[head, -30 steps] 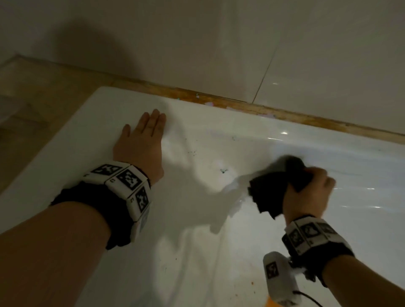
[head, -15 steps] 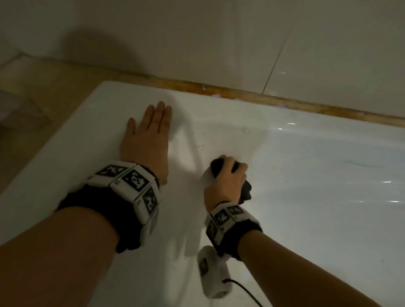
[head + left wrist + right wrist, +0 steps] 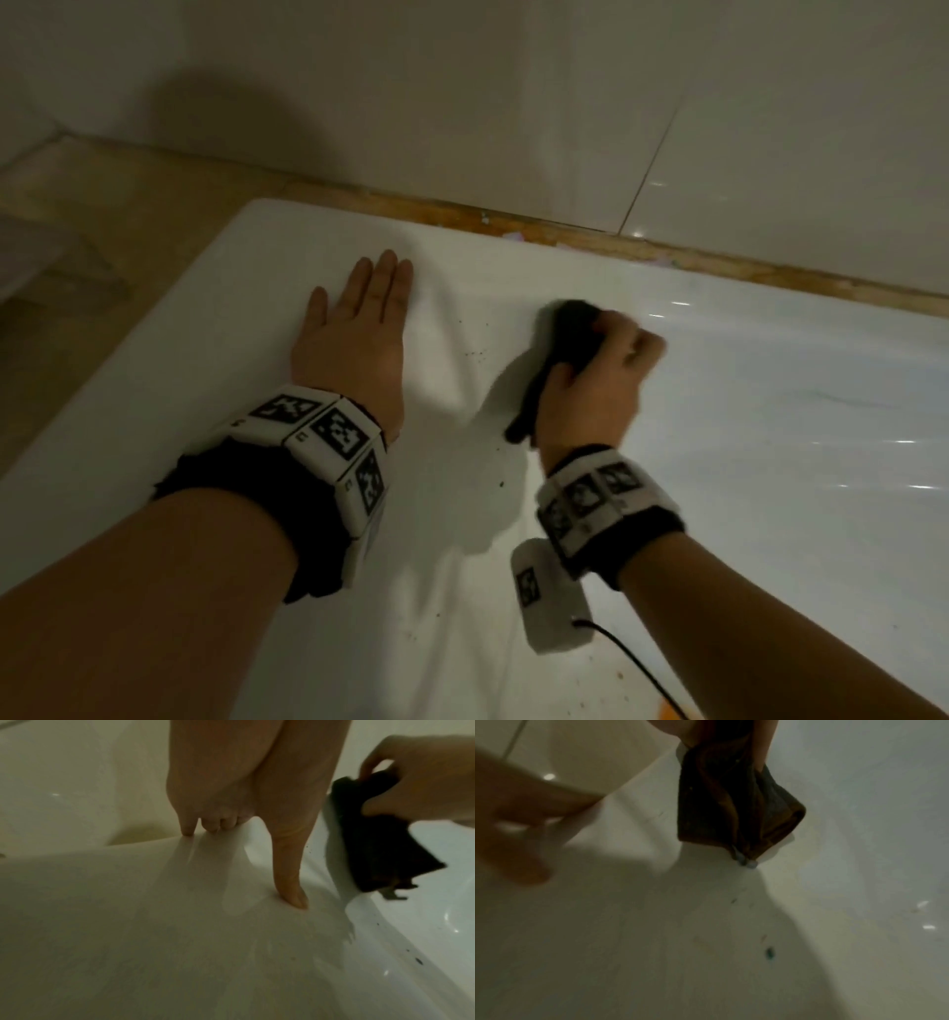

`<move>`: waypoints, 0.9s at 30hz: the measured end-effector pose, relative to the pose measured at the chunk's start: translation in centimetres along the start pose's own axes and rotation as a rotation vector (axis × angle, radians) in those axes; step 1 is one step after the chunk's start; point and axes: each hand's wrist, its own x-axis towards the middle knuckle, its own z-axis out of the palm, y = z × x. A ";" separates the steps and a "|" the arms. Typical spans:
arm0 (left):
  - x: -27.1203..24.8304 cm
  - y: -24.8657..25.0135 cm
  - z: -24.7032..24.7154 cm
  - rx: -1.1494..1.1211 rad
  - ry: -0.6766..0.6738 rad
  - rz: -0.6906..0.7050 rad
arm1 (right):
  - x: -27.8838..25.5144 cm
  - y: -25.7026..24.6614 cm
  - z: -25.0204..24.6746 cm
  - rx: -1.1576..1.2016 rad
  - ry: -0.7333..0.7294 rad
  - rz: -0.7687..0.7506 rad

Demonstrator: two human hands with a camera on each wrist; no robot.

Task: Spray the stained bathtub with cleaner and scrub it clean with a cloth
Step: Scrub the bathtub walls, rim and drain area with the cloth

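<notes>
The white bathtub (image 3: 215, 329) fills most of the head view, with dark specks (image 3: 475, 354) on its inner slope. My left hand (image 3: 359, 329) lies flat on the tub's broad rim, fingers straight, and its fingertips (image 3: 295, 898) press the surface. My right hand (image 3: 601, 380) grips a dark cloth (image 3: 570, 334) against the tub's inner wall just right of the specks. The cloth (image 3: 377, 845) hangs bunched from curled fingers, and its folds (image 3: 734, 805) trail down with a small tag at the tip. More dark specks (image 3: 769, 953) lie below it. No spray bottle shows.
A brown sealant strip (image 3: 667, 252) runs along the tub's far edge under the tiled wall (image 3: 462, 103). Beige floor (image 3: 102, 216) lies left of the tub. Orange stains (image 3: 667, 712) mark the tub bottom near my right forearm, where a white sensor box (image 3: 549, 596) with a cable hangs.
My right hand swept the cloth left toward my left hand, then back right and up the inner wall. The left hand stayed flat on the rim.
</notes>
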 end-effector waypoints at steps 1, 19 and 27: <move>0.0 0.0 0.0 0.000 0.000 0.001 | -0.6 -0.5 1.2 0.009 -0.100 -0.072; -0.3 -0.1 -0.4 -0.003 0.004 0.035 | -1.8 0.6 2.0 -0.121 -0.480 -0.280; -3.9 -2.7 0.3 0.322 -0.256 0.115 | -11.9 6.7 -0.9 -0.227 -1.231 -0.598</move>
